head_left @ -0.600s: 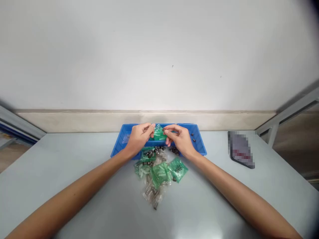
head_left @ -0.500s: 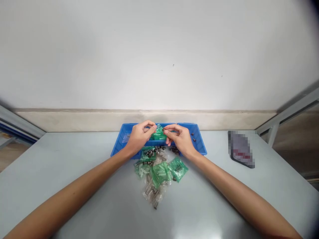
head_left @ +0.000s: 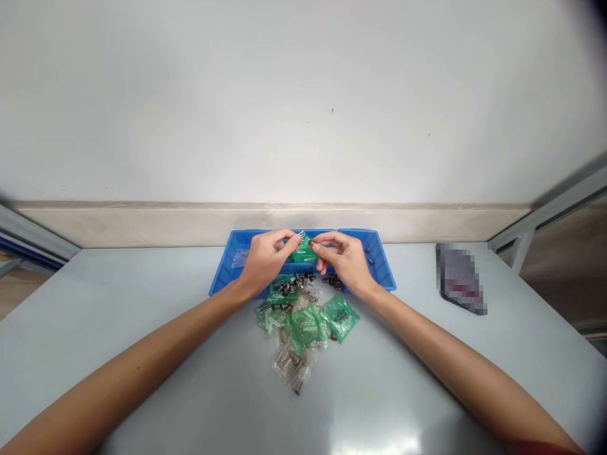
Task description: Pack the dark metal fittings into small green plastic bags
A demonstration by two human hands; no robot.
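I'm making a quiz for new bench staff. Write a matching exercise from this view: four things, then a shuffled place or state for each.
Column one
1. Left hand
2. Right hand
3. Pixelated object
4. Clear bag

Column two
A. On the table, beyond the right forearm
B. Pinching the left side of a green bag
C. At the pile's near end
D. Small dark part at the fingertips

Pairs: 1-B, 2-D, 3-A, 4-C

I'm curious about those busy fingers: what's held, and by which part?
Left hand: a green bag, near its top. Right hand: a small dark piece, which end unclear.
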